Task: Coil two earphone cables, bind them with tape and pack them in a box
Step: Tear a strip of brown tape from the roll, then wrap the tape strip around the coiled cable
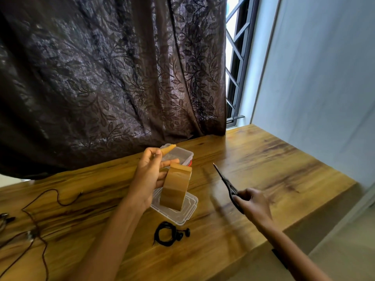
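Observation:
My left hand [149,175] holds a roll of brown tape [176,187] above the table, with a short cut strip of tape [168,149] pinched between thumb and forefinger. My right hand [253,201] grips black scissors [225,182], blades together and pointing up-left. A coiled black earphone cable [168,233] lies on the wood near the front. A dark red earphone cable [40,216] sprawls uncoiled at the left. The clear plastic box [182,154] sits behind the roll, and its clear lid [182,213] lies flat under it.
The wooden table [274,159] ends at the right, with floor below. A dark patterned curtain [111,78] hangs right behind the table. A barred window [236,57] and a pale wall are at the right. A small metal object [4,219] lies at the far left edge.

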